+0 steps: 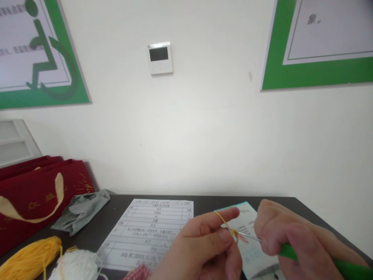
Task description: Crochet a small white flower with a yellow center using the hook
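Observation:
At the lower right, my left hand [208, 241] pinches a small loop of yellow yarn [234, 232] between thumb and fingers, and a strand runs up over its raised index finger. My right hand [294, 237] is closed round a crochet hook with a green handle [289, 252]. Its thin metal shaft [250, 236] points left, and the tip meets the yellow loop at my left fingertips. Whether the tip is right through the loop I cannot tell. The two hands are close but apart, above a light booklet [256, 256].
A printed sheet [145, 229] lies on the dark table [116, 212]. To the left are a yellow yarn skein [32, 258], a white yarn ball [76, 266], a grey cloth [83, 210] and dark red gift bags [37, 194]. Behind stands a white wall [204, 136].

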The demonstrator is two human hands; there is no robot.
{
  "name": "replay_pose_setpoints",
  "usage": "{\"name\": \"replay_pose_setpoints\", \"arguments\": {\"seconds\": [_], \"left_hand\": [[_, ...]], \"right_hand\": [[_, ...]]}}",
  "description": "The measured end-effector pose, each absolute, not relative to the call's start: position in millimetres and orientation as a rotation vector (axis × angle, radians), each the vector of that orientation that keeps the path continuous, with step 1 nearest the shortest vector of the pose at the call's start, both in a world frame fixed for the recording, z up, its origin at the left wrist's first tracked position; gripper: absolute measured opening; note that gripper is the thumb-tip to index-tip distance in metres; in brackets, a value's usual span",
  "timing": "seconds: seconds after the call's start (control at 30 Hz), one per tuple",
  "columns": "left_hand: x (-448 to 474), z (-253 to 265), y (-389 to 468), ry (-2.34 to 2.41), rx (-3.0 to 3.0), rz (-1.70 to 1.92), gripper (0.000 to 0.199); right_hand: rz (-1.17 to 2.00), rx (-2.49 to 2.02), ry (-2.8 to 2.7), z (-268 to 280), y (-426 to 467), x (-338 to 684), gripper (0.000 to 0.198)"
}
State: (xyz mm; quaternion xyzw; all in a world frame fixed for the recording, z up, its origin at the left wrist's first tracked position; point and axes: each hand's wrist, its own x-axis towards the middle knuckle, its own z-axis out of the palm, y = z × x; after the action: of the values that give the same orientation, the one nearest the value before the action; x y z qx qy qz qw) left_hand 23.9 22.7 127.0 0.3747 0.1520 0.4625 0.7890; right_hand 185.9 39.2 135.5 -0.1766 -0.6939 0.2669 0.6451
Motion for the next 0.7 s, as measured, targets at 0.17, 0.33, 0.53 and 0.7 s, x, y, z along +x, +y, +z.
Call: {"name": "replay_pose_setpoints", "arguments": {"seconds": [0.17,0.33,0.53,0.7], "left_hand": [[18,145,17,0.524,0.774,0.92,0.031],[15,162,12,0.601,0.736,0.927,0.031],[22,152,18,0.418,0.718,0.988,0.026],[36,122,25,0.255,0.652,1.087,0.037]], "right_hand": [[1.113,-0.42,-1.38,146,48,185,0.05],[1.272,-0.466,-1.219,155,53,175,0.05],[1.368,-0.458,-1.106,150,51,167,0.044],[1.072,-0.372,-1.309,137,41,165,0.043]]}}
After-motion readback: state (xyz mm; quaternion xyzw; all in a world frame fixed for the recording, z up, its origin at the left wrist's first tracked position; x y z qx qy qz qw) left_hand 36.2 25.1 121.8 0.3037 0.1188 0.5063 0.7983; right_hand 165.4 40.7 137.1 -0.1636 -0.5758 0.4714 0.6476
